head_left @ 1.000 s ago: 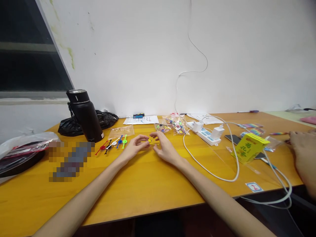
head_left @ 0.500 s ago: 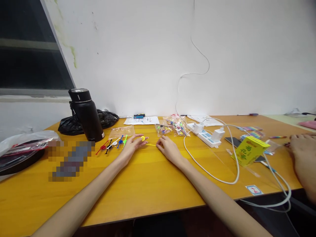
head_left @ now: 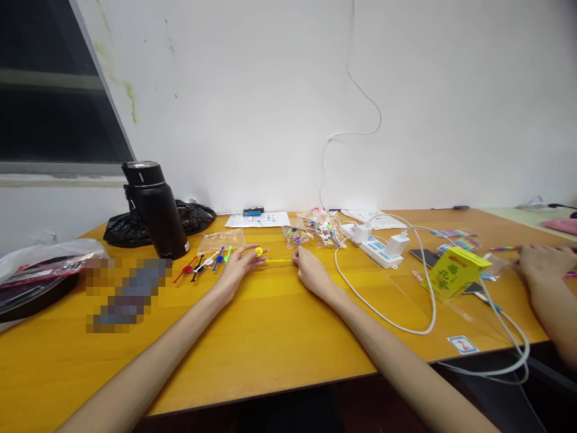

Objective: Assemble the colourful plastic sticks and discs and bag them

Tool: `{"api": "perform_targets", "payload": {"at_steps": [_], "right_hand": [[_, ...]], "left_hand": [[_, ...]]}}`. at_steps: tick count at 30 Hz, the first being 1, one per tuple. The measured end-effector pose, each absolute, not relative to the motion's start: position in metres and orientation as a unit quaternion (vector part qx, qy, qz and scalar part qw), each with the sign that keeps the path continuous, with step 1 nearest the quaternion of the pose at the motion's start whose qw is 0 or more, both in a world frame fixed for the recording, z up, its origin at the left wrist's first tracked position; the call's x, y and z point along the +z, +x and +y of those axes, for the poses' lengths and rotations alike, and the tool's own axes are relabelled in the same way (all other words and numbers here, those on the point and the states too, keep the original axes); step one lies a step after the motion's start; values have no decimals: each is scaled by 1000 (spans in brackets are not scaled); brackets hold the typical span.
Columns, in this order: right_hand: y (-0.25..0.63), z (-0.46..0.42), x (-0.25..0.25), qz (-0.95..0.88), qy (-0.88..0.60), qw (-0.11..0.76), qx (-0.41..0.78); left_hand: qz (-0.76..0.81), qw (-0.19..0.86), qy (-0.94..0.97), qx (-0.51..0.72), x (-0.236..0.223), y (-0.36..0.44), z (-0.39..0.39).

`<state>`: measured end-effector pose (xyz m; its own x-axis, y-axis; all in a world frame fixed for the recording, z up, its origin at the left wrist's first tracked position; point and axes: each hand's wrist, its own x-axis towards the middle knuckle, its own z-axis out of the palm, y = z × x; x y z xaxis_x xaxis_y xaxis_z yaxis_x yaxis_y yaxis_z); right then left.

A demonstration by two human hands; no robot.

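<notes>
My left hand (head_left: 238,269) is closed in a pinch, with a small yellow plastic disc (head_left: 258,251) between its fingers. From beside those fingers a thin yellow plastic arrow (head_left: 278,260) reaches across to my right hand (head_left: 311,273), whose fingertips pinch its other end. Whether the near end of the arrow touches my left fingers is hard to make out. Left of my left hand lies a row of similar spinner arrows with round middles: red (head_left: 187,270), black (head_left: 197,269), white (head_left: 208,262), blue (head_left: 219,259) and green (head_left: 228,255).
Clear bags of coloured spinner parts (head_left: 320,228) lie beyond my hands. A black bottle (head_left: 157,210) stands left; a white power strip (head_left: 378,251) with looping cables and a yellow box (head_left: 455,273) are right. Another person's hand (head_left: 545,270) rests far right.
My right hand has shifted slightly right, and more of the yellow arrow shows between my hands, now lying nearly level. The other person's hand has moved a little left.
</notes>
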<state>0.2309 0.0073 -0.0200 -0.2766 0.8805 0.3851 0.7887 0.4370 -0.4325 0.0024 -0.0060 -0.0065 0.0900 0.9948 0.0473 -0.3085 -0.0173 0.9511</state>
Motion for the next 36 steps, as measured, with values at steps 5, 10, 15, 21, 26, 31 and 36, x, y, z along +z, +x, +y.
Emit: {"api": "perform_targets", "payload": {"at_steps": [5, 10, 15, 21, 26, 31, 36], "right_hand": [[226, 19, -17, -693, -437, 443, 364], [219, 14, -11, -625, -359, 487, 494], [214, 7, -8, -614, -366, 482, 507], [212, 8, -10, -617, -370, 476, 506], [213, 9, -11, -604, -393, 475, 506], [211, 12, -15, -635, -413, 465, 458], [208, 10, -19, -700, -395, 440, 400]], "left_hand": [[392, 589, 439, 553, -6, 4, -6], [357, 600, 486, 526, -5, 8, -10], [361, 610, 494, 503, -4, 11, -12], [356, 616, 495, 499, -5, 10, -10], [360, 615, 503, 489, -7, 8, -8], [341, 612, 513, 496, -12, 6, -6], [326, 618, 506, 505, -15, 6, -2]]}}
